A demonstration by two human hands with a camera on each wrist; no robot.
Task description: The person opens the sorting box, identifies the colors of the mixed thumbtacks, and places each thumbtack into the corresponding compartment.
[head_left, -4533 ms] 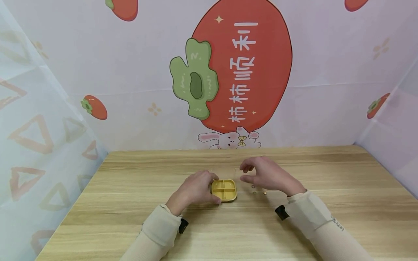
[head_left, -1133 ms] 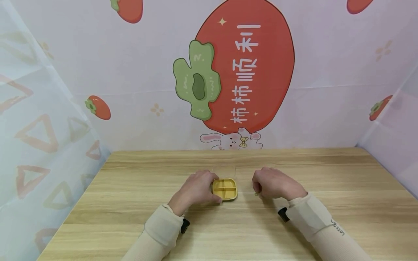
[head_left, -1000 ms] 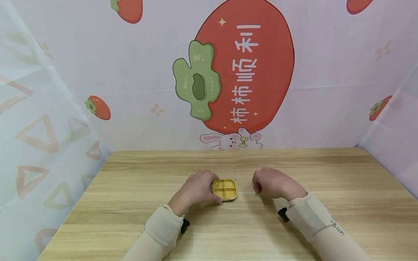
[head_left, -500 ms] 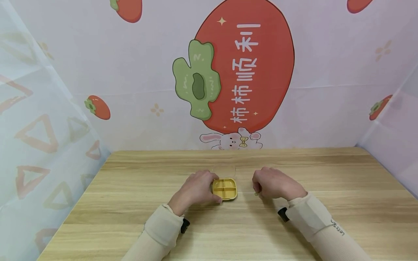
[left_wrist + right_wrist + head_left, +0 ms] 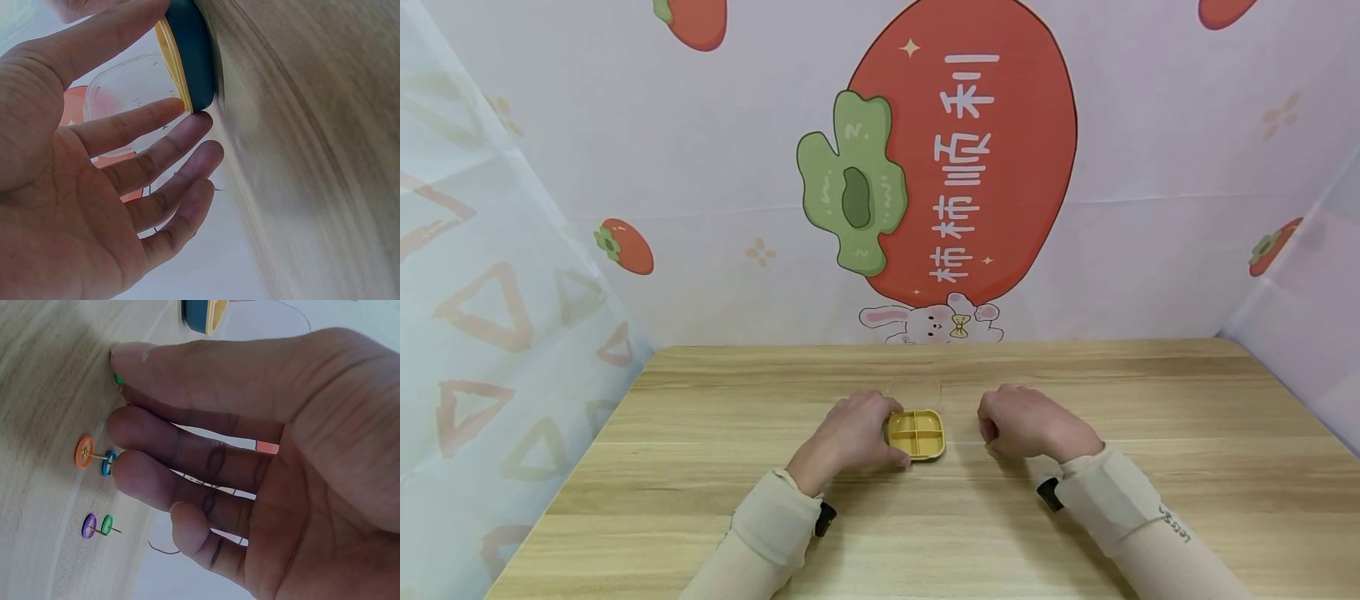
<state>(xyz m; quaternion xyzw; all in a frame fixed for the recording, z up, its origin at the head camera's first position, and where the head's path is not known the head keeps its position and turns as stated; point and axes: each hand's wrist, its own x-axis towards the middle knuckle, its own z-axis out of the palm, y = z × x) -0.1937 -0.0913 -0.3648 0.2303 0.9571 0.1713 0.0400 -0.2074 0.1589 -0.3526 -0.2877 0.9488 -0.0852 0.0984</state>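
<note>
A small box (image 5: 930, 447), yellow inside with four-way dividers and dark teal outside, sits on the table. My left hand (image 5: 853, 433) holds its left side between thumb and forefinger, the other fingers loosely spread in the left wrist view. The box's clear lid (image 5: 119, 84) stands raised behind it. To the right of the box, my right hand (image 5: 1033, 425) reaches down to the tabletop. In the right wrist view its thumb and forefinger pinch at a green thumbtack (image 5: 119, 379), mostly hidden. Beside the fingers lie an orange thumbtack (image 5: 84, 452) and a blue thumbtack (image 5: 109, 464), points up.
A purple thumbtack (image 5: 89, 525) and another green thumbtack (image 5: 107, 524) lie further along the wooden table (image 5: 760, 492), hidden by the hand in the head view. A printed backdrop (image 5: 722, 167) rises behind the table's far edge, with side panels left and right.
My right hand has lowered from beside the lid to the tacks on the table, its fingers drawing together; in the last second it barely moves. The left hand keeps hold of the box.
</note>
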